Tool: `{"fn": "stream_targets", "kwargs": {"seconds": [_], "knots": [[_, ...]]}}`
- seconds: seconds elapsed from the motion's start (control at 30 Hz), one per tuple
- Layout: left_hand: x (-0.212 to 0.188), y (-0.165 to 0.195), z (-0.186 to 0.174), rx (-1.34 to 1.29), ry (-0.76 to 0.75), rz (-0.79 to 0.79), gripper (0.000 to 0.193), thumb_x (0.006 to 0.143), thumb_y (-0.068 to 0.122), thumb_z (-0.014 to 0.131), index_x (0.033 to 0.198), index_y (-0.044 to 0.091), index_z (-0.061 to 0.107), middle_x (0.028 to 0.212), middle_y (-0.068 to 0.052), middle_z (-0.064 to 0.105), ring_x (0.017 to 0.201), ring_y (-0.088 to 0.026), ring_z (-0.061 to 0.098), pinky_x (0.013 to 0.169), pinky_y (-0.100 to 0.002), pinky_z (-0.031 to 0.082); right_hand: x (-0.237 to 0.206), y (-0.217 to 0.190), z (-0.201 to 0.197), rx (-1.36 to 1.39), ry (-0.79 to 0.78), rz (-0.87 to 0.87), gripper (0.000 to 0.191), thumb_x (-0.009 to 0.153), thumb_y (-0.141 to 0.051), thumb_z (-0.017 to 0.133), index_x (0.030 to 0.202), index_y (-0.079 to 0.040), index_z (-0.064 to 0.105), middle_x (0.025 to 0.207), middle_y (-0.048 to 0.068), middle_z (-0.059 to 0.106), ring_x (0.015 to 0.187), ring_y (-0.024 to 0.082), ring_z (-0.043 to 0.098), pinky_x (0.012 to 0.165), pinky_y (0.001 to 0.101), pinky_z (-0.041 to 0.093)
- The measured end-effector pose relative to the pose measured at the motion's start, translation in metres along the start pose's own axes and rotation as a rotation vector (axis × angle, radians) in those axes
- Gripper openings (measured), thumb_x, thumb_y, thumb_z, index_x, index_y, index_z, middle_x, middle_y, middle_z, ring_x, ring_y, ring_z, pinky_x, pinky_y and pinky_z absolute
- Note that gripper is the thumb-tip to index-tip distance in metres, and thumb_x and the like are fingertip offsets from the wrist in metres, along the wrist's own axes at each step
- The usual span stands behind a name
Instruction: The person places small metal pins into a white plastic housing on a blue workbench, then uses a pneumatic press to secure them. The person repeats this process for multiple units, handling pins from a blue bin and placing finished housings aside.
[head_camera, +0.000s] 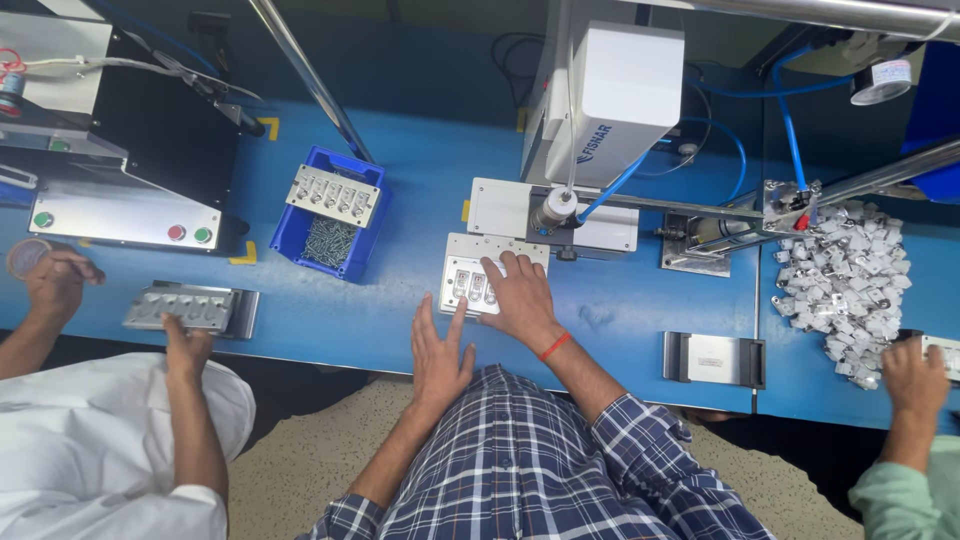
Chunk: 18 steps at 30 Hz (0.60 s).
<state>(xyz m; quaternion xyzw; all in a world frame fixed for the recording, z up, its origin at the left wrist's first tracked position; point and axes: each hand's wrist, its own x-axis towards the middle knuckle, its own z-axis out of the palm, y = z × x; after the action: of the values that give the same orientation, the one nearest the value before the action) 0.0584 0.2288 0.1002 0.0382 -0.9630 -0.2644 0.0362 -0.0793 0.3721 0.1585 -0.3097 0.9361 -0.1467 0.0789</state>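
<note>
L hand (440, 352) flat, fingers (458, 318) spread; R hand (520, 295) palm-down, fingers extended, forearms angled inward.

Blue bin (295, 235) of screws (metal plate across its top), heap of small metal parts (848, 285), black control box (150, 150)

I am pressing my right hand (520, 295) on a metal fixture plate (470, 280), my left hand (440, 355) resting beside it on the blue table (340, 320).

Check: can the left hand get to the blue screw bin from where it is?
Probably yes. The left hand rests at the table edge, beside the metal fixture under the right hand. The blue bin sits up and to its left, with only bare blue tabletop between; nothing blocks the way.
</note>
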Motion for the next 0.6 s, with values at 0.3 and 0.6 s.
{"fn": "stream_targets", "kwargs": {"seconds": [0.3,0.6], "knots": [[0.005,0.0,0.003,0.105,-0.18,-0.048,0.089,0.086,0.023,0.071,0.16,0.026,0.023,0.159,-0.037,0.001,0.149,-0.054,0.007,0.121,-0.066,0.012,-0.039,0.066,-0.006,0.054,0.044,0.117,0.116,0.046,-0.061,0.097,0.14,-0.008,0.055,0.138,0.026,0.052,0.129,0.045,0.044,0.106,0.0546,0.035],[0.005,0.025,-0.007,0.089,-0.166,-0.071,0.09,0.083,0.026,0.073,0.161,0.025,0.026,0.161,-0.035,0.008,0.149,-0.054,0.014,0.119,-0.065,0.018,-0.063,0.175,0.018,0.626,0.504,0.648,0.047,0.088,-0.027,0.076,0.132,-0.013,0.067,0.122,0.012,0.07,0.102,0.026,0.071,0.087,0.0356,0.057]]}}
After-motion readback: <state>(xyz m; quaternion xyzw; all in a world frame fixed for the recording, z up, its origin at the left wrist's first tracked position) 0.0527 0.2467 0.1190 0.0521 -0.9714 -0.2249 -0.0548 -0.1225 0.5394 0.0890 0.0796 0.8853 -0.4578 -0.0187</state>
